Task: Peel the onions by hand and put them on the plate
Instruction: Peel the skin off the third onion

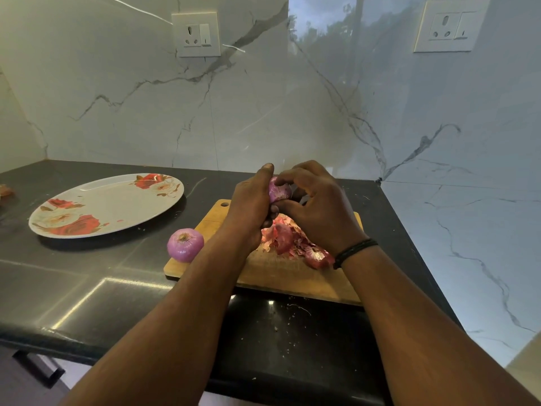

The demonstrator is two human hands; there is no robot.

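The onion point(279, 192) is gripped by the left hand point(251, 200) while skin is pinched by the right hand point(316, 206); skin is best peeled downward, over the board point(292, 276).

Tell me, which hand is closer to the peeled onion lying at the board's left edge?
Left. The left hand is up and right of that peeled onion, gripping another onion; the right hand is farther right, over the peels.

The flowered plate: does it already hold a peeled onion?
No: the plate is bare, one onion lies by the cutting board.
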